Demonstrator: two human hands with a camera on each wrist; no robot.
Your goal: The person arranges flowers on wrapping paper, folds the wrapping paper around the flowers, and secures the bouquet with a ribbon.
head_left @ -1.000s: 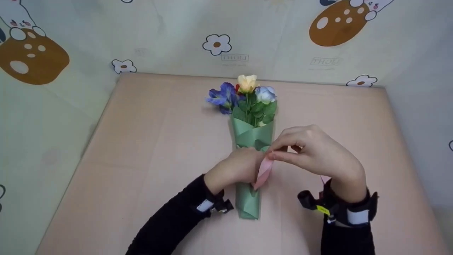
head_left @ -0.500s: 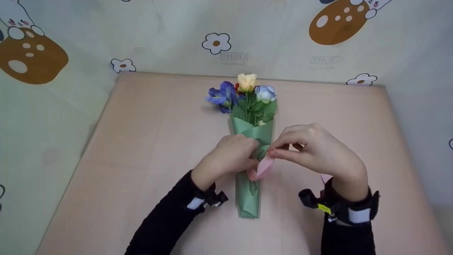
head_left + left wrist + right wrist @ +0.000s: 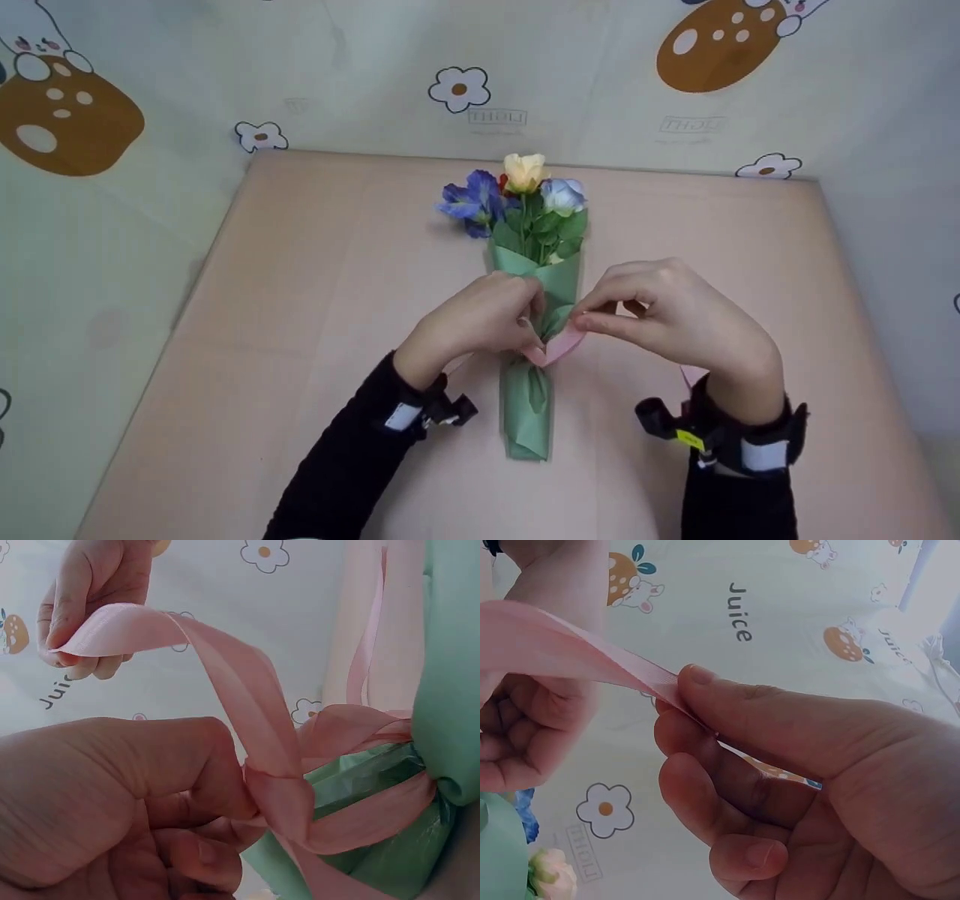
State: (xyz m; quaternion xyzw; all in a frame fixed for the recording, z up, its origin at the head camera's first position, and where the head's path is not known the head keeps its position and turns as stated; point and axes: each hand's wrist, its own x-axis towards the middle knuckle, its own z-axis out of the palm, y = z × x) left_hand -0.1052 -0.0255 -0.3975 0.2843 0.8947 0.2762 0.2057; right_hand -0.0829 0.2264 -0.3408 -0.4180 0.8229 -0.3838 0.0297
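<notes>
A flower bouquet in green wrapping paper (image 3: 527, 427) lies on the table with its blooms at the far end. A pink ribbon (image 3: 564, 346) goes around the narrowed middle of the wrap. My left hand (image 3: 472, 315) is over the wrap's left side; its thumb and curled index finger pinch the ribbon beside a crossing loop (image 3: 281, 802), clear in the left wrist view. To the right, my right hand (image 3: 667, 319) holds one ribbon end between thumb and index finger (image 3: 735, 712). That ribbon length arcs slackly between the two hands. The left fingertips are partly hidden behind the ribbon.
At the bouquet's head are a cream rose (image 3: 523, 174), a purple-blue flower (image 3: 472, 202), a pale blue bloom (image 3: 562, 196) and green leaves (image 3: 574, 225). A patterned sheet (image 3: 360, 75) rises behind the pinkish tabletop (image 3: 337, 247). Wrist cameras (image 3: 450, 411) are strapped over both dark sleeves.
My left hand has moved up and left from the ribbon crossing, now pinching ribbon there. The ribbon between the hands has shifted upward. My right hand stays nearly in place, gripping its end.
</notes>
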